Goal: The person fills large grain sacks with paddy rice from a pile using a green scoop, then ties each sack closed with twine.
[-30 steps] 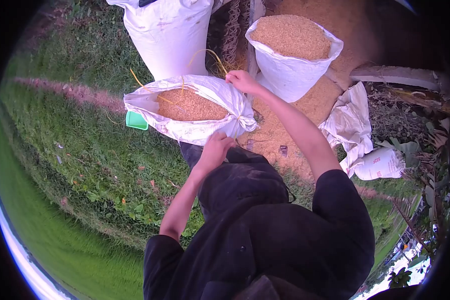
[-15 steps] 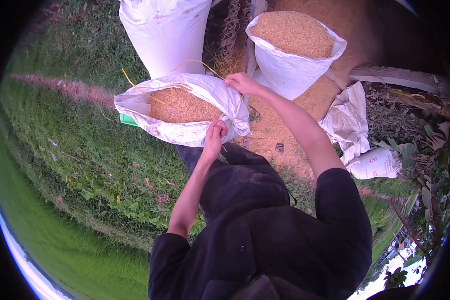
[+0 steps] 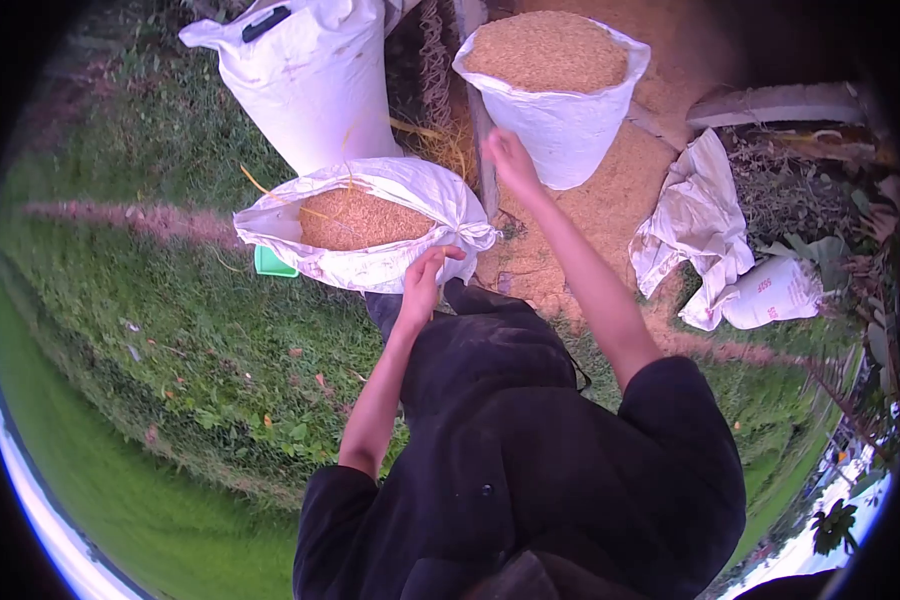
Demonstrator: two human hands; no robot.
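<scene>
An open white sack of grain [image 3: 315, 262] leans in front of me, its right end gathered into folds. My left hand [image 3: 422, 285] is at the sack's near edge beside these folds, fingers apart. Off the sack, up and to the right, my right hand [image 3: 510, 160] is closed in front of a second sack; whatever it may hold is too blurred to make out. Thin yellow strands [image 3: 255, 180] cross the open sack's mouth. The grain [image 3: 365, 220] shows inside.
A tall white sack [image 3: 315, 90] stands behind on the left, a full open sack [image 3: 565, 130] behind on the right. Spilled grain [image 3: 610, 200] covers the ground there. Crumpled white sacks [image 3: 705, 210] lie at right. A green container [image 3: 275, 262] sits at the leaning sack's left.
My right hand has left the leaning sack's far edge and moved up and right. The fingers of my left hand have loosened from their pinch. The view has shifted slightly.
</scene>
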